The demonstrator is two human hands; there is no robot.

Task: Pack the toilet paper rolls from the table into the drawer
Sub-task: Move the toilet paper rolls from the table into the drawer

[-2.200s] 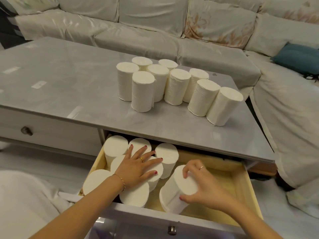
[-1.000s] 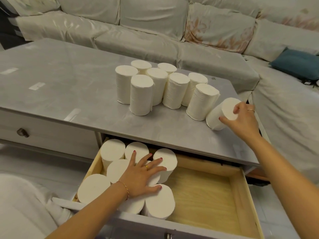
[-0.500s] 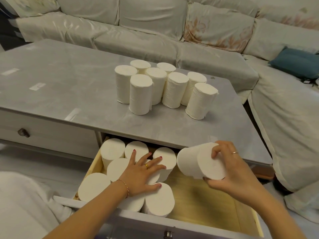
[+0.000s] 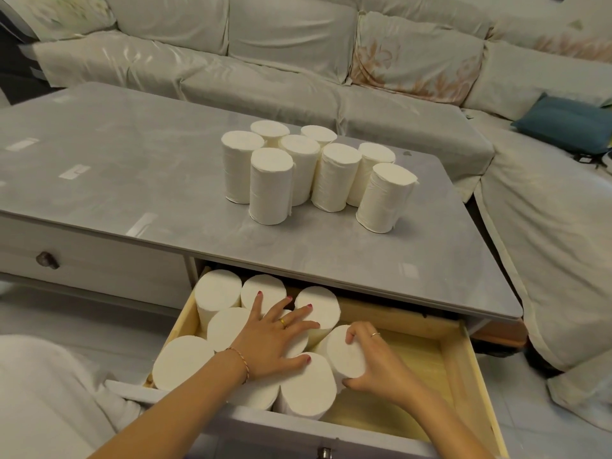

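Observation:
Several white toilet paper rolls [image 4: 318, 173] stand upright in a cluster on the grey table [image 4: 132, 167]. Below its front edge the wooden drawer [image 4: 463, 376] is pulled out, with several rolls [image 4: 217, 291] packed upright in its left half. My left hand [image 4: 271, 339] lies flat with spread fingers on top of those packed rolls. My right hand [image 4: 377, 366] grips one tilted roll [image 4: 346, 354] inside the drawer, pressed against the packed group's right side.
The right half of the drawer shows bare wood. A closed drawer with a dark knob [image 4: 48, 260] sits to the left. A covered sofa [image 4: 298, 61] wraps behind and to the right of the table, with a blue cushion [image 4: 563, 124].
My right hand took the rightmost roll off the table, carried it down and brought it into the drawer beside the packed rolls. My left hand stayed on the packed rolls.

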